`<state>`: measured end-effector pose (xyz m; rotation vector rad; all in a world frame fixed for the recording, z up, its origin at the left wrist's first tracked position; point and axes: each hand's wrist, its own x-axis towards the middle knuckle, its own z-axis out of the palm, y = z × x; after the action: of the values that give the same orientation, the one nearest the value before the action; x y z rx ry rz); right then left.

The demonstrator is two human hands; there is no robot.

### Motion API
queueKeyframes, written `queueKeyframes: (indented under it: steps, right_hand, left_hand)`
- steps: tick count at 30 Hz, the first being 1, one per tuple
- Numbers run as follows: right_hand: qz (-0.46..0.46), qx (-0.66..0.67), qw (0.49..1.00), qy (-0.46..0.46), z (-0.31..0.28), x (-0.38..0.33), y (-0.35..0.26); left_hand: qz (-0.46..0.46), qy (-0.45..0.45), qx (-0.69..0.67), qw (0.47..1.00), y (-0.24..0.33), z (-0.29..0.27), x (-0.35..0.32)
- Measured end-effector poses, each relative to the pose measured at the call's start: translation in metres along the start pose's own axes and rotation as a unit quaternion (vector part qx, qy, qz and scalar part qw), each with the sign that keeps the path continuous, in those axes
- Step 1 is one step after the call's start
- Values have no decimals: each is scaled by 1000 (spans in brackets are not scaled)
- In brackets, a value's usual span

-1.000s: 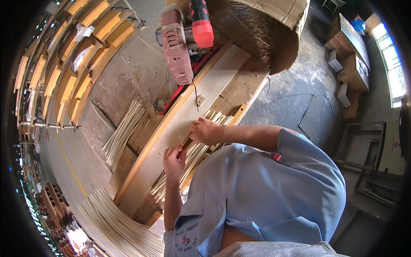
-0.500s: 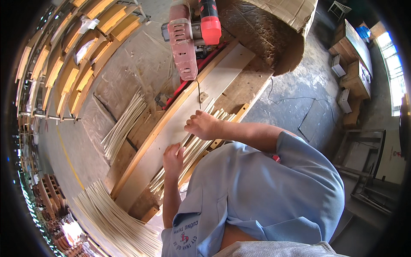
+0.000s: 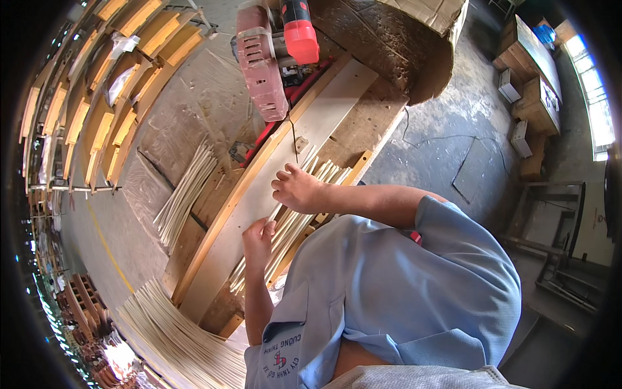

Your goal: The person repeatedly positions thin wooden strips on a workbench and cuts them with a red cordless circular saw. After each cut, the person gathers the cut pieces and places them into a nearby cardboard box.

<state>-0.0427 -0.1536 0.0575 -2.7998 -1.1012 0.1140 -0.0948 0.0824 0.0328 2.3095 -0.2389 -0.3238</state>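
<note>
Clock directions run from the middle of the view. The counter (image 3: pixel 353 133), brown wood, stretches from 1 o'clock down to 7 o'clock. At 10 o'clock stands a rack (image 3: pixel 103 139) loaded with curved wooden pieces. A cardboard box (image 3: pixel 421 26) opens over the counter's far end at 1 o'clock. Between 7 and 8 o'clock spreads a broad pile (image 3: pixel 175 330) of long pale sticks.

Along the counter lies a pale board (image 3: pixel 220 253) with a yellowish wooden strip (image 3: pixel 249 175) along its far edge. At 11 o'clock, beside that strip, sits a power tool (image 3: pixel 261 71) with a dusty reddish guard and a red-and-black part. A bundle (image 3: pixel 188 194) of pale sticks lies at 9 o'clock, beyond the strip, and another bundle (image 3: pixel 291 236) lies under the forearms on the near side of the board.

The right hand (image 3: pixel 298 188) is near the centre, fingers half curled over the board; whether its grip holds anything cannot be told. The left hand (image 3: pixel 258 238), at 8 o'clock, has thumb and fingertips pinched on the lower end of a pale stick (image 3: pixel 276 211), which slants up toward 1 o'clock beneath the right hand.
</note>
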Motion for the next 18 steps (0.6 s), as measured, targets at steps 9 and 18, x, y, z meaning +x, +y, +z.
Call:
queueKeyframes:
  steps: [9, 18]
  right_hand:
    - [33, 29, 999, -32, 3, 6, -3]
    - [-1, 72, 995, -67, 0, 15, 5]
  left_hand:
    - [-24, -44, 26, 998, -2, -7, 8]
    - [-14, -13, 69, 997, -15, -1, 10]
